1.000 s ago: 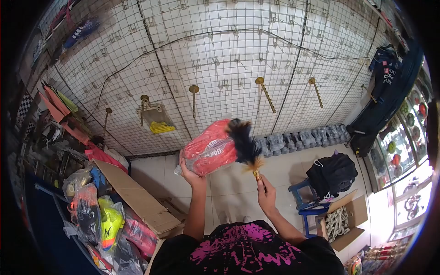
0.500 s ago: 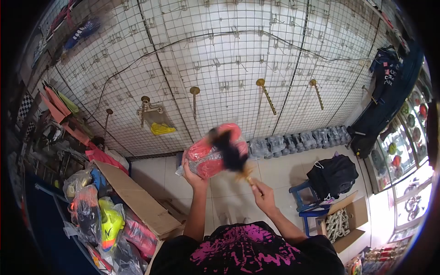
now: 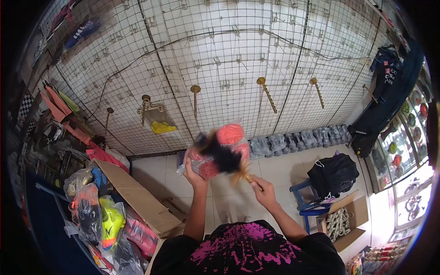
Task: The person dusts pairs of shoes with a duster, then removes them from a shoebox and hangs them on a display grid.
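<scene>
My left hand (image 3: 194, 176) grips the lower left edge of a red padded item in clear plastic (image 3: 231, 134), possibly a pair of gloves or pads, held up in front of me. In my right hand (image 3: 264, 191) is the thin handle of a feather duster, fingers wrapped round it. The dark head of the feather duster (image 3: 221, 153) is blurred by motion. It lies across the front of the red item and hides its middle; tan feathers show near the handle.
At left stands a cardboard box (image 3: 135, 197) beside plastic-wrapped goods (image 3: 110, 222). Wrapped grey items (image 3: 298, 141) line the foot of the wire grid wall (image 3: 220, 59). To the right, a black bag (image 3: 334, 172) sits on a blue stool (image 3: 300, 195), near a box of white hangers (image 3: 355, 215).
The duster's head has swept left and slightly down across the red item, uncovering its upper right part. My right hand has shifted slightly; my left hand holds nearly still.
</scene>
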### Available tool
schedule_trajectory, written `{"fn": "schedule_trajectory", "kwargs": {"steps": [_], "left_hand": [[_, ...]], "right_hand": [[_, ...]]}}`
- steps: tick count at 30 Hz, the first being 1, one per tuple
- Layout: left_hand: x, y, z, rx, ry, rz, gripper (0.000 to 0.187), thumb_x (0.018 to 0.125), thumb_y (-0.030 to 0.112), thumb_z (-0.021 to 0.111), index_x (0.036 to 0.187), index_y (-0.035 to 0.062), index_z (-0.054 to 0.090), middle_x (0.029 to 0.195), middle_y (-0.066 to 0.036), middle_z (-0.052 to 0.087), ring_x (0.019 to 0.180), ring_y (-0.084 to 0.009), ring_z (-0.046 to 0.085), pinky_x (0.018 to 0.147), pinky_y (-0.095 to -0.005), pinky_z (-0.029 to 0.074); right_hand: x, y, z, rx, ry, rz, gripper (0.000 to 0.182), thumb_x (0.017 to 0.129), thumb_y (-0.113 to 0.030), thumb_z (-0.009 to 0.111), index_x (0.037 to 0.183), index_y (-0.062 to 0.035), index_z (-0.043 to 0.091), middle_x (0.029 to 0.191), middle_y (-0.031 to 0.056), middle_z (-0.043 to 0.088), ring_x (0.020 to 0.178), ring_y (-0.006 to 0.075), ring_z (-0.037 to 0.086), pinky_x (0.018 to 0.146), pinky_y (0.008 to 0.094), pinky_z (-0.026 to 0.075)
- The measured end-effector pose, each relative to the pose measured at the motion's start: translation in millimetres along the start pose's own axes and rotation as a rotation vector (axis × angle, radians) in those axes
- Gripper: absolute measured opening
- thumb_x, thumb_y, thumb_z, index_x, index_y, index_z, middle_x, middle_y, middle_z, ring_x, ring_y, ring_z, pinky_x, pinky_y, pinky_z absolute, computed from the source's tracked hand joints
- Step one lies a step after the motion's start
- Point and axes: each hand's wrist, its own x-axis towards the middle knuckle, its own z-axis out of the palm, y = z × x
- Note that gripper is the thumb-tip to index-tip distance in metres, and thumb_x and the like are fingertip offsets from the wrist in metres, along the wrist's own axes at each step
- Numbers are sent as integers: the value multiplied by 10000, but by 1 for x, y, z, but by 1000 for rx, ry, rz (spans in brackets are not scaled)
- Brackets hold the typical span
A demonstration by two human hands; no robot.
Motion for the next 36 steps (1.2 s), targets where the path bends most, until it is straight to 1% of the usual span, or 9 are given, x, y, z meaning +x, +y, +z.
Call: {"fn": "schedule_trajectory", "kwargs": {"steps": [3,11,18,22,23,25,28,31,36], "left_hand": [[0,3,0,-65,-24,-11,478,1021,271,419,1385,-27,498,1327,-148,561,1231,-270,554,1053,-403,449],[3,6,-9,-93,-39,-45,473,1001,242,427,1388,-22,496,1325,-154,571,1214,-280,571,1058,-414,447],[0,15,-5,-70,-35,6,485,999,266,451,1372,-38,509,1311,-147,581,1206,-274,572,1041,-403,450],[3,4,-18,126,-50,146,462,1014,260,471,1352,-49,530,1299,-145,583,1191,-259,576,1032,-381,459],[13,-17,-39,-171,-116,69,453,1014,254,469,1334,-58,546,1287,-151,587,1181,-259,583,1028,-379,467],[-1,8,-18,9,-80,122,441,1021,245,452,1326,-60,548,1294,-152,582,1199,-259,569,1050,-386,441],[-7,29,-3,-52,-18,-22,422,1035,229,414,1334,-41,538,1337,-158,563,1240,-271,541,1074,-396,404],[-7,32,-7,26,-63,22,388,1021,219,452,1288,-30,582,1324,-170,579,1235,-284,548,1069,-402,405],[-20,31,-15,583,-316,469,333,998,203,516,1211,-12,655,1304,-188,605,1228,-306,559,1061,-410,407]], "right_hand": [[10,-6,-2,97,132,422,300,999,-172,587,1228,13,644,808,104,671,752,134,626,677,310,486],[-7,-4,1,-42,-48,-138,295,1032,-186,540,1209,24,649,735,3,519,664,74,462,608,254,413],[3,-16,5,111,149,404,267,982,-141,598,1186,15,670,796,93,651,660,106,530,617,263,431],[-13,-13,7,49,-123,-100,269,978,-145,606,1187,10,671,790,97,636,672,106,532,619,271,443],[-12,-13,8,39,-97,-104,276,986,-159,599,1188,14,669,785,86,632,673,105,529,620,272,442],[-10,-8,12,19,-44,-110,292,1002,-186,585,1190,22,664,774,63,622,675,105,522,621,273,442],[-4,16,19,221,152,346,343,1030,-271,558,1175,19,670,744,10,577,668,88,496,611,265,419],[0,58,17,245,196,534,362,1042,-306,541,1134,16,677,749,-41,521,645,58,447,569,250,366],[33,25,-2,373,185,539,395,1032,-297,554,1310,-20,596,733,-49,473,581,30,365,499,212,293]]}}
